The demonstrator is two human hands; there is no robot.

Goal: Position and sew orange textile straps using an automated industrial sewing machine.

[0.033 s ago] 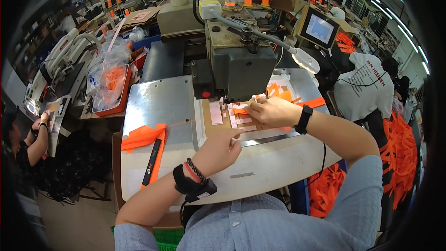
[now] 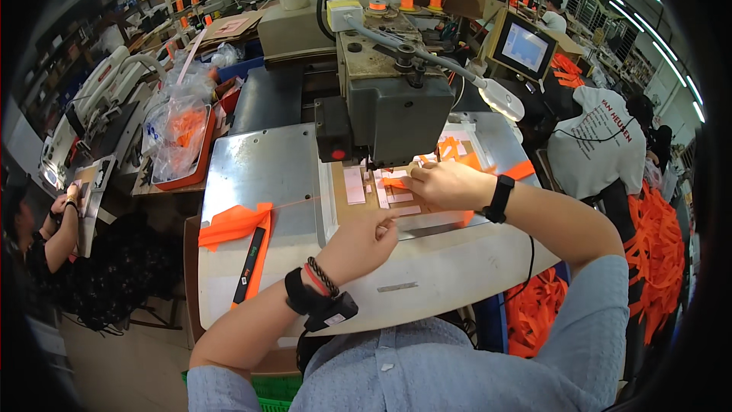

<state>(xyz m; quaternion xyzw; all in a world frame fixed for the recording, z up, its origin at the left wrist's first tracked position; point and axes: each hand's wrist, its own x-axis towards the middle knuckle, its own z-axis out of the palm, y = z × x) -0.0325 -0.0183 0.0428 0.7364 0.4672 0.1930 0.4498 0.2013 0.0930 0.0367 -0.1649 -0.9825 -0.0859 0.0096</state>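
Observation:
My right hand [image 2: 448, 185] bends over a brown board with pale pink pads [image 2: 355, 185], under the sewing machine head [image 2: 396, 107]. Its fingers are closed on an orange fabric strip [image 2: 394, 182], which partly shows at the fingertips. More orange fabric [image 2: 520, 170] sticks out to the right beyond the hand. My left hand [image 2: 361, 243] is at the board's front left edge with fingers curled in; whatever they hold, if anything, is hidden. An orange strip bundle [image 2: 235, 226] lies on the metal plate to the left, beside a narrow black strip [image 2: 248, 267].
A lamp [image 2: 499, 99] and a monitor [image 2: 524, 44] stand right of the machine. An orange tray [image 2: 204, 172] with bagged fabric is at left. Orange strips [image 2: 536, 313] fill a bin at lower right; more hang [image 2: 656, 252] farther right. Another person's hands [image 2: 67, 202] work at far left.
A bit of orange fabric now hangs below my right hand at the board's front edge. My left fingers have shifted slightly and curled. The orange fabric on the right has moved a little.

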